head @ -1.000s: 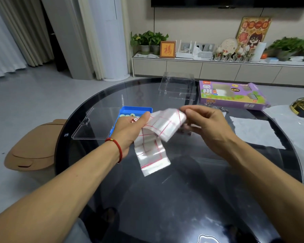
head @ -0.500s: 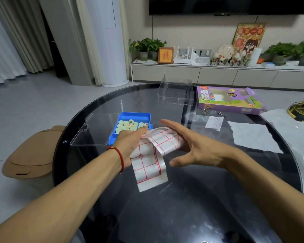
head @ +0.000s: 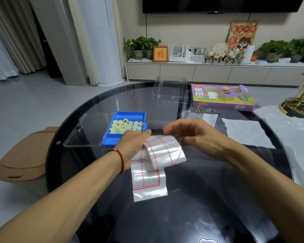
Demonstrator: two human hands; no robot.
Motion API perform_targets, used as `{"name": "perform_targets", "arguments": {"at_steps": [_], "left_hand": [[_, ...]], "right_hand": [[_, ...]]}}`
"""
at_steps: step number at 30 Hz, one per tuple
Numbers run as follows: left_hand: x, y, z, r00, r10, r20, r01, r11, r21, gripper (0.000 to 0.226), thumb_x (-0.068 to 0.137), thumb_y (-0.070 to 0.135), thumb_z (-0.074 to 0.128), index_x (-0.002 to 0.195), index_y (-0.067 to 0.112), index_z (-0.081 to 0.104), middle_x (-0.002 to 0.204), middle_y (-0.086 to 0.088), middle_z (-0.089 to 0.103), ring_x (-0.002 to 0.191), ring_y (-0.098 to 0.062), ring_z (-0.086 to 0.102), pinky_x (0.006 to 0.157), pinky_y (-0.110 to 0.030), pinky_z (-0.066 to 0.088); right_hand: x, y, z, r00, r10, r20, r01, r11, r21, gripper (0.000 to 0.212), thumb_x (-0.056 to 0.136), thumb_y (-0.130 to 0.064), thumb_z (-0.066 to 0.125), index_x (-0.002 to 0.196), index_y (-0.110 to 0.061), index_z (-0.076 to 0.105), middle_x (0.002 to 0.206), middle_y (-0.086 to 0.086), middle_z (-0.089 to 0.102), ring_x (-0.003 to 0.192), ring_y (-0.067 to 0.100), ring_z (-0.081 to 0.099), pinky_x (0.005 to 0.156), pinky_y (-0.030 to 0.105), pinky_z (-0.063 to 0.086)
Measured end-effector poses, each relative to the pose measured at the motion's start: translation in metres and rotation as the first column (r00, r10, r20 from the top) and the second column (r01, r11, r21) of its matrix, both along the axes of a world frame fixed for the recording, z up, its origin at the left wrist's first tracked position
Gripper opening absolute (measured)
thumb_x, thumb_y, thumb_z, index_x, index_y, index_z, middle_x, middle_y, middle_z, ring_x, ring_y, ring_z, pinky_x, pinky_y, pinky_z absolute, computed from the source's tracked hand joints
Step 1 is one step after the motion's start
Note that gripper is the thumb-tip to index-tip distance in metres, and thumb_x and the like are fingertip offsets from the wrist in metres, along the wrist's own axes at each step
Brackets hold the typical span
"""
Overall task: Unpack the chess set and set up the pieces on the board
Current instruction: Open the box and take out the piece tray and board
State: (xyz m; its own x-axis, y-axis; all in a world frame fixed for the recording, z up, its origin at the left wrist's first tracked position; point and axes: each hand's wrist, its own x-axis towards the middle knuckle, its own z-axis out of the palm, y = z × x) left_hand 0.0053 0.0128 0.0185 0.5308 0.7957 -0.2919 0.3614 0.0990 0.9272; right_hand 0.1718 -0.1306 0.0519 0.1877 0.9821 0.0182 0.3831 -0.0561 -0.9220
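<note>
A glossy white chess board sheet (head: 158,155) with red grid lines lies on the dark round glass table (head: 191,213); its far part is folded back over itself. My left hand (head: 132,142), with a red string at the wrist, holds the sheet's left edge at the fold. My right hand (head: 193,135) hovers with straight fingers just above the folded flap, slightly blurred. Just behind my left hand stands a blue box (head: 112,140) holding several pale round chess pieces (head: 125,126). Its clear lid (head: 88,130) lies open to the left.
A purple chess set carton (head: 223,97) and a clear plastic tray (head: 170,92) sit at the table's far side. A paper slip (head: 210,119), white paper (head: 244,134) and a plastic bag (head: 298,137) lie to the right. A brown stool (head: 25,155) stands left of the table.
My right hand let go of the sheet's far edge and opened. The sheet came down from the air onto the table, with my left hand still on it.
</note>
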Motion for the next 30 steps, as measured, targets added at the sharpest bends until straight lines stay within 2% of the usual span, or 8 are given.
{"name": "perform_targets", "arguments": {"at_steps": [3,6,10,14,16,22,26,30], "left_hand": [[-0.008,0.004,-0.001,0.998,-0.056,-0.002,0.055,0.987,-0.154,0.044,0.086,0.034,0.073,0.113,0.002,0.063,0.094,-0.019,0.070,0.105,-0.037,0.068,0.097,-0.048,0.055],[-0.011,0.002,-0.004,0.978,-0.207,-0.020,0.202,0.968,-0.152,0.021,0.085,0.025,0.073,0.086,0.006,0.064,0.080,-0.014,0.065,0.078,-0.027,0.064,0.074,-0.037,0.056],[-0.007,-0.011,0.003,0.966,-0.204,-0.162,0.209,0.978,0.013,0.026,0.099,0.027,0.052,0.087,0.006,0.063,0.069,-0.008,0.064,0.045,-0.017,0.049,0.041,-0.023,0.038],[-0.006,-0.019,0.010,0.994,0.038,-0.102,0.015,0.880,0.476,0.027,0.098,0.030,0.054,0.081,0.015,0.067,0.076,-0.002,0.067,0.060,-0.015,0.056,0.051,-0.029,0.049],[-0.008,-0.027,0.016,1.000,0.025,-0.003,-0.018,0.808,0.588,0.022,0.095,0.035,0.060,0.081,0.019,0.066,0.077,0.006,0.065,0.069,-0.009,0.058,0.060,-0.019,0.049],[-0.002,-0.050,0.013,0.952,-0.274,-0.139,0.307,0.860,0.408,0.053,0.075,0.065,0.071,0.115,0.036,0.052,0.110,0.015,0.057,0.092,-0.002,0.058,0.073,-0.022,0.049],[-0.001,-0.049,0.010,0.959,-0.282,-0.011,0.274,0.923,0.269,0.058,0.073,0.057,0.082,0.117,0.030,0.055,0.113,0.012,0.066,0.102,-0.005,0.067,0.089,-0.030,0.057],[-0.003,-0.042,0.010,0.966,-0.217,0.138,0.211,0.976,0.057,0.050,0.078,0.032,0.086,0.118,0.019,0.060,0.111,-0.004,0.072,0.101,-0.017,0.072,0.083,-0.036,0.061]], "right_hand": [[-0.001,-0.003,-0.002,0.993,0.080,0.083,-0.077,0.996,-0.037,0.048,0.090,0.008,0.065,0.125,-0.025,0.069,0.117,-0.002,0.069,0.109,0.008,0.067,0.084,0.019,0.056],[-0.010,0.002,-0.009,0.997,0.051,0.064,-0.053,0.998,0.036,0.024,0.090,-0.008,0.071,0.113,-0.014,0.076,0.112,-0.001,0.075,0.106,0.013,0.070,0.091,0.025,0.056],[-0.009,0.014,-0.013,0.956,-0.273,-0.105,0.281,0.958,0.065,0.013,0.095,-0.011,0.066,0.095,-0.005,0.077,0.091,0.006,0.078,0.081,0.021,0.072,0.082,0.040,0.059],[-0.006,0.015,-0.012,0.867,-0.455,-0.201,0.436,0.890,-0.134,0.027,0.094,-0.025,0.069,0.099,0.000,0.072,0.087,0.004,0.079,0.076,0.018,0.077,0.064,0.030,0.062],[-0.009,0.014,-0.014,0.855,-0.479,-0.198,0.457,0.877,-0.146,0.027,0.092,-0.027,0.071,0.097,0.000,0.072,0.084,0.003,0.079,0.071,0.015,0.076,0.054,0.023,0.057],[-0.024,0.021,-0.018,0.882,-0.471,-0.028,0.471,0.882,-0.007,0.047,0.085,-0.042,0.075,0.091,0.005,0.071,0.078,0.020,0.074,0.062,0.033,0.069,0.052,0.041,0.056],[-0.025,0.018,-0.014,0.930,-0.353,-0.097,0.351,0.935,-0.044,0.058,0.088,-0.046,0.072,0.093,0.011,0.064,0.069,0.012,0.071,0.057,0.021,0.061,0.048,0.031,0.049],[-0.019,0.012,-0.010,0.943,-0.259,-0.207,0.249,0.966,-0.076,0.052,0.088,-0.052,0.067,0.091,0.000,0.071,0.077,0.016,0.069,0.065,0.023,0.061,0.060,0.034,0.047]]}}
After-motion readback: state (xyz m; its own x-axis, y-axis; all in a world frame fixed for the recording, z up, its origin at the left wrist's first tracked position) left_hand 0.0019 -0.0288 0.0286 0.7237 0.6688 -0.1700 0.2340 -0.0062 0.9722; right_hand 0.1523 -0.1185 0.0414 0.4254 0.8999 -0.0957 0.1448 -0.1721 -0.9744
